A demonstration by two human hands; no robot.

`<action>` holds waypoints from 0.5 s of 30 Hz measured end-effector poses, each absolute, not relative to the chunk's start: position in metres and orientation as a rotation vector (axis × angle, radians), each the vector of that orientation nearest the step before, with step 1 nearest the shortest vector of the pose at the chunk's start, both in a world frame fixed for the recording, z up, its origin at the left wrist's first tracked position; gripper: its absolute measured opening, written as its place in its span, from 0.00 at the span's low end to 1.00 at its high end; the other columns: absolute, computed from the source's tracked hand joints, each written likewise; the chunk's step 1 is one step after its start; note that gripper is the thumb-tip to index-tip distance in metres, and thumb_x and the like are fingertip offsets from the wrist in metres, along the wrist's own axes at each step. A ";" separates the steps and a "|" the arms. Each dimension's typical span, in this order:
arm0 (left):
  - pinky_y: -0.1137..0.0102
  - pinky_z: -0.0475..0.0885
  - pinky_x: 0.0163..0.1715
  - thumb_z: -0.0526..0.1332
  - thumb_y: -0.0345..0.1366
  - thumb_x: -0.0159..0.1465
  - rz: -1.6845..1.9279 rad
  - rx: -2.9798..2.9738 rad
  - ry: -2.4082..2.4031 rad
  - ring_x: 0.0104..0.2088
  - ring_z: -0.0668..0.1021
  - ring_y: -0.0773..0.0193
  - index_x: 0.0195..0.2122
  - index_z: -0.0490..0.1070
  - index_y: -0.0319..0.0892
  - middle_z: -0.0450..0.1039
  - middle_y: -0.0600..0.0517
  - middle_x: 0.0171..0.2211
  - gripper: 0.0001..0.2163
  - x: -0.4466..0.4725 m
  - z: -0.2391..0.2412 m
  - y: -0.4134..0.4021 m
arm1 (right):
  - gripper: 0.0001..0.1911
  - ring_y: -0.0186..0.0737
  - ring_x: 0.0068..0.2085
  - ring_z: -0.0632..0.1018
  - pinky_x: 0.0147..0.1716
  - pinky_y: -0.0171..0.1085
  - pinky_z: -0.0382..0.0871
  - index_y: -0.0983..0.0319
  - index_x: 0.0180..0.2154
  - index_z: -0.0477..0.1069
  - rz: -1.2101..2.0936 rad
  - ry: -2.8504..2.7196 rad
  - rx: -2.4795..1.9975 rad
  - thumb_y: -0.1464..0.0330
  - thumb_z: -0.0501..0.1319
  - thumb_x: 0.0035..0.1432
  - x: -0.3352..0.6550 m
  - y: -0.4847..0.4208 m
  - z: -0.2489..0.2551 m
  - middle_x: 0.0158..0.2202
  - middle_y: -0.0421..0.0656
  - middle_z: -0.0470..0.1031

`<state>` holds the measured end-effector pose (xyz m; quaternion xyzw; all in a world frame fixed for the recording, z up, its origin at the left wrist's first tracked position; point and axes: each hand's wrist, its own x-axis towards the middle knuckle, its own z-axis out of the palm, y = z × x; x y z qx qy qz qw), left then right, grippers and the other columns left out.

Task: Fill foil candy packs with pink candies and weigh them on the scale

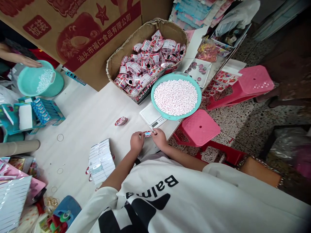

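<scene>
Between my left hand and my right hand is a small printed packet, red and white with a blue patch. Fingers of both hands are pinched on its opposite ends, at the table's near edge. A similar folded packet lies on the table just beyond my left hand. Past my right hand sits a white digital scale, partly under a turquoise basin filled with small pale pink candies. To the left lies a stack of white card sheets.
A cut-down cardboard box of similar packets stands behind the basin, near a large printed carton. Pink stools are at the right. Another person's hand touches a second turquoise basin at far left.
</scene>
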<state>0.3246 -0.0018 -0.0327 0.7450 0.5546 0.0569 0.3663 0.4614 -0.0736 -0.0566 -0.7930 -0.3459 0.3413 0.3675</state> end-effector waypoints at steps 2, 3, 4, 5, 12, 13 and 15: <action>0.61 0.67 0.46 0.57 0.38 0.63 0.142 1.918 1.429 0.41 0.75 0.53 0.34 0.76 0.44 0.77 0.46 0.36 0.08 0.326 -0.032 -0.001 | 0.13 0.45 0.39 0.74 0.46 0.43 0.68 0.61 0.43 0.77 0.880 -0.901 -2.055 0.71 0.59 0.55 0.462 -0.074 -0.058 0.34 0.46 0.76; 0.60 0.67 0.46 0.58 0.38 0.63 0.140 1.915 1.432 0.41 0.75 0.53 0.34 0.76 0.44 0.76 0.46 0.35 0.08 0.327 -0.032 0.000 | 0.13 0.44 0.38 0.73 0.46 0.43 0.68 0.61 0.42 0.77 0.884 -0.903 -2.068 0.71 0.60 0.55 0.464 -0.073 -0.059 0.35 0.46 0.76; 0.60 0.67 0.45 0.58 0.37 0.62 0.140 1.910 1.436 0.41 0.75 0.53 0.33 0.75 0.44 0.76 0.46 0.35 0.07 0.328 -0.032 0.000 | 0.12 0.44 0.38 0.73 0.45 0.42 0.68 0.61 0.41 0.78 0.890 -0.902 -2.083 0.70 0.61 0.55 0.465 -0.073 -0.061 0.36 0.46 0.76; 0.61 0.67 0.45 0.59 0.37 0.61 0.142 1.901 1.442 0.42 0.74 0.52 0.32 0.75 0.44 0.75 0.46 0.34 0.06 0.329 -0.032 0.001 | 0.10 0.44 0.38 0.73 0.44 0.42 0.68 0.60 0.40 0.78 0.899 -0.900 -2.099 0.70 0.62 0.54 0.467 -0.072 -0.062 0.36 0.46 0.76; 0.63 0.69 0.39 0.64 0.38 0.57 0.192 1.692 1.561 0.34 0.74 0.58 0.34 0.70 0.43 0.71 0.49 0.33 0.06 0.324 -0.039 0.005 | 0.08 0.42 0.37 0.74 0.40 0.38 0.66 0.60 0.34 0.79 1.012 -0.950 -2.139 0.72 0.60 0.56 0.472 -0.067 -0.061 0.37 0.46 0.75; 0.63 0.69 0.37 0.64 0.38 0.56 0.198 1.638 1.570 0.33 0.75 0.59 0.36 0.70 0.43 0.72 0.50 0.34 0.08 0.323 -0.041 0.005 | 0.09 0.42 0.37 0.74 0.40 0.38 0.66 0.60 0.35 0.79 1.019 -0.970 -2.139 0.72 0.60 0.56 0.472 -0.067 -0.059 0.38 0.46 0.75; 0.65 0.71 0.36 0.64 0.37 0.57 0.206 1.540 1.541 0.33 0.76 0.62 0.39 0.69 0.42 0.74 0.49 0.37 0.10 0.322 -0.047 0.007 | 0.10 0.43 0.39 0.74 0.42 0.38 0.65 0.60 0.37 0.79 1.034 -1.010 -2.138 0.73 0.59 0.56 0.471 -0.068 -0.056 0.40 0.48 0.75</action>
